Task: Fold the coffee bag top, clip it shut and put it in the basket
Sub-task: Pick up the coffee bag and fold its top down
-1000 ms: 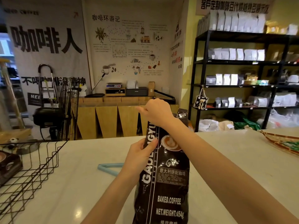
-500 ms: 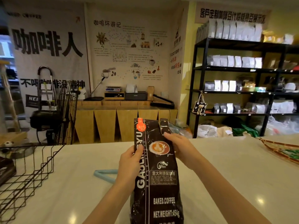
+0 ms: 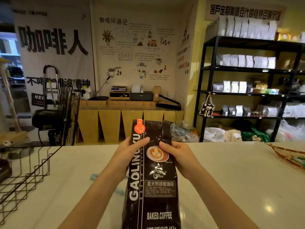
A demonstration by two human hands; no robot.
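Both hands clamp the black coffee bag (image 3: 153, 176), left hand (image 3: 127, 156) and right hand (image 3: 179, 156) each in a tight grip on its upper sides. It stands upright mid-desk (image 3: 231, 179), top unfolded; blue clip (image 3: 95, 176) behind it, wire basket (image 3: 24, 176) far left.

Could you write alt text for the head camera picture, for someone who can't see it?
Two bare hands, left hand and right hand, hold a tall black coffee bag upright on a white counter, its top unfolded. A pale blue clip lies behind the left forearm, a black wire basket stands at far left, and shelves of bags line the back wall.
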